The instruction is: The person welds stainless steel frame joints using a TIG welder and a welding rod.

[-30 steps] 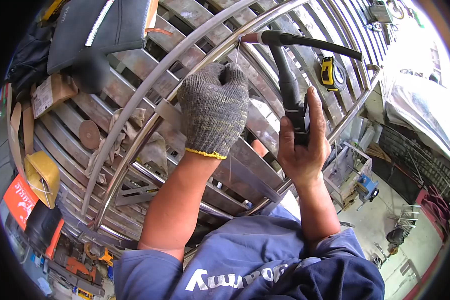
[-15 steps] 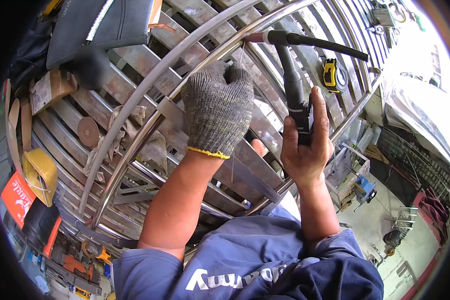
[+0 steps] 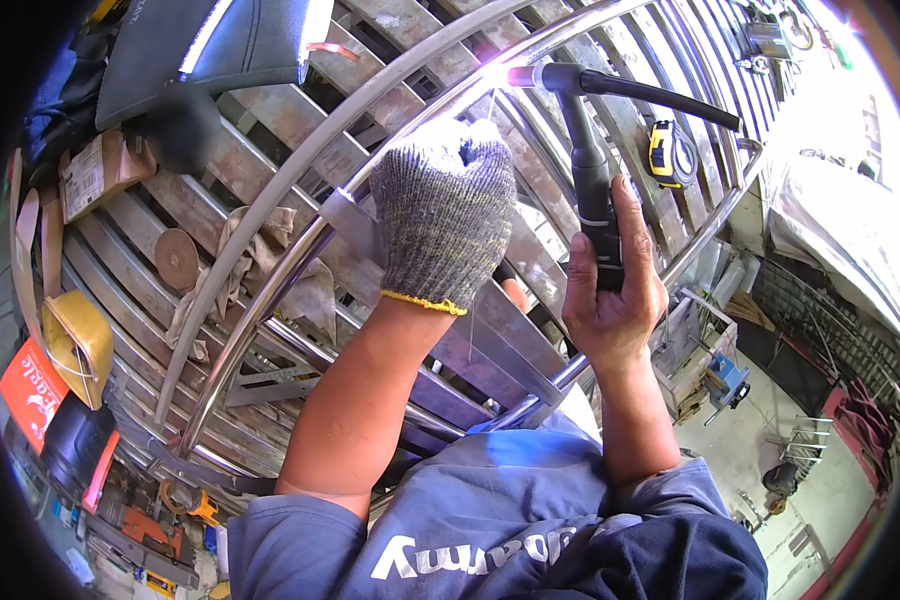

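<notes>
My right hand (image 3: pixel 618 285), bare, is wrapped around the handle of a TIG welding torch (image 3: pixel 588 150). The torch's nozzle points left at a curved shiny metal tube (image 3: pixel 560 38), and a bright white-violet arc glows where they meet. Close below the arc, my left hand (image 3: pixel 443 215) in a grey knitted glove with a yellow cuff is closed on a thin filler rod (image 3: pixel 472 335). One end of the rod reaches up toward the arc; the other hangs below the glove. The fingertips of the glove are partly washed out by glare.
A yellow-and-black tape measure (image 3: pixel 672 155) lies on the slatted metal bench (image 3: pixel 120 240) right of the torch. Leftward are a rag (image 3: pixel 310 295), a brown disc (image 3: pixel 176 258), a cardboard box (image 3: pixel 95 180) and a yellow cup-shaped object (image 3: pixel 78 345). A dark welding-screen-like panel (image 3: pixel 170 60) sits upper left.
A bright arc has lit at the torch tip, throwing glare over the glove and tube. The torch and both hands have shifted slightly; the grips are unchanged.
</notes>
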The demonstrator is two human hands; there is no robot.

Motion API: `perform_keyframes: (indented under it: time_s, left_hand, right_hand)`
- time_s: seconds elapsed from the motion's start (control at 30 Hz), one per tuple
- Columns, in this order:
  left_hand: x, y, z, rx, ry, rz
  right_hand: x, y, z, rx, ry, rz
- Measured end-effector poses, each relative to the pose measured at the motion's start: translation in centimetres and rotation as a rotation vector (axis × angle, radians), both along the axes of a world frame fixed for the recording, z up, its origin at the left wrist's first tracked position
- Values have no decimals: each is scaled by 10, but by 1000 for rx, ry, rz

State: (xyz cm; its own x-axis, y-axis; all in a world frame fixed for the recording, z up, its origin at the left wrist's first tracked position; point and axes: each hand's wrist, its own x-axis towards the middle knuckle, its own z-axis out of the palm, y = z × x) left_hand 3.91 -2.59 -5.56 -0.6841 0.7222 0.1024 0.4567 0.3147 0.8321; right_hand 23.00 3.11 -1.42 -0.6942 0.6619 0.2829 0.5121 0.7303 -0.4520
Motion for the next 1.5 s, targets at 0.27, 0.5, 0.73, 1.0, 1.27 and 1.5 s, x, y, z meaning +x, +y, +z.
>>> perform_keyframes:
  time_s: [0.27,0.5,0.73,1.0,1.27,1.5]
  left_hand:
    - [4,3,15,-115,-296,95]
    - [4,2,10,-89,-320,95]
    - [4,2,10,-78,-303,105]
    - [-2,2,15,-76,-187,34]
    - [3,2,13,-119,-315,81]
    - [4,2,11,-116,-304,91]
  right_hand:
    - [2,-8,0,-120,68,-92]
    - [2,-6,0,-83,28,-70]
    - [-1,-7,2,-109,31,-90]
    - [1,-2,-1,-39,16,-34]
    - [1,-7,-1,-79,65,-71]
    - [-3,-6,2,-57,45,-53]
